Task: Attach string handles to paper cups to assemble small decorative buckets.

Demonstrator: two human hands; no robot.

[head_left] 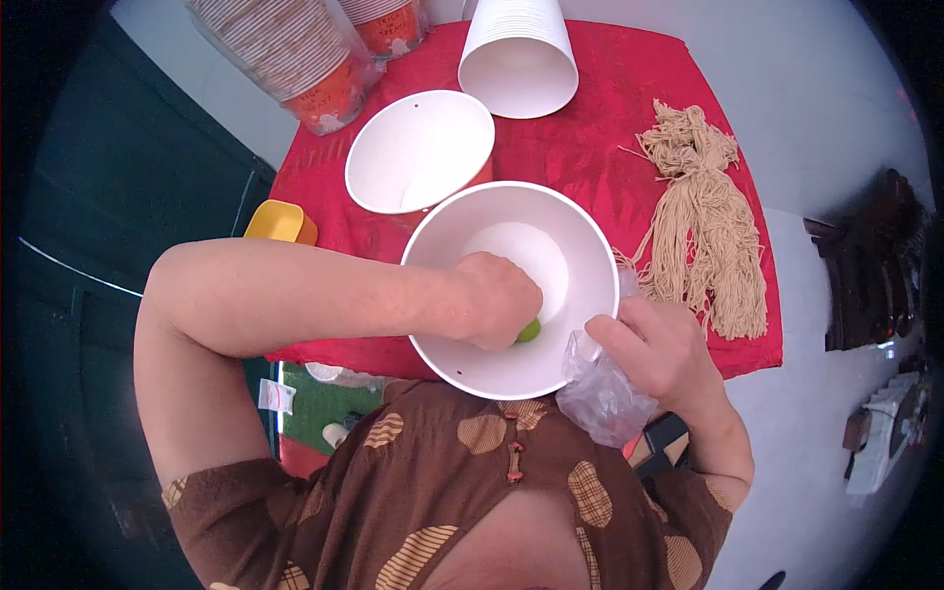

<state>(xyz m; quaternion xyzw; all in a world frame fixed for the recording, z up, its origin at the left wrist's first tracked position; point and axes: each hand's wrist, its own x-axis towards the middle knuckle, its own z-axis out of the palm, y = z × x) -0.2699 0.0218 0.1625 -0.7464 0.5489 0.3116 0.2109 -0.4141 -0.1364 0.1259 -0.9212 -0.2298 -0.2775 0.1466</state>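
Note:
A white paper bucket (pixel 580 256) tilts toward me at the table's front edge, its inside showing. My left hand (pixel 497 303) reaches down into it with curled fingers. A small rounded bright-green thing (pixel 529 331) pokes out from under those fingers; its kind is mostly hidden. At the bucket's right rim, my right hand (pixel 654 349) is closed on a crumpled clear plastic bag (pixel 608 398), which hangs against the outside of the bucket. Just behind stands a second open bucket (pixel 418 147), white inside with some orange on its outer wall.
Tan cords (pixel 703 216) lie bundled on the red tablecloth (pixel 610 74) at right. A white bucket stack (pixel 518 59) lies on its side at the back. Bagged orange buckets (pixel 324 93) stand at back left. A yellow container (pixel 282 223) sits at the left edge.

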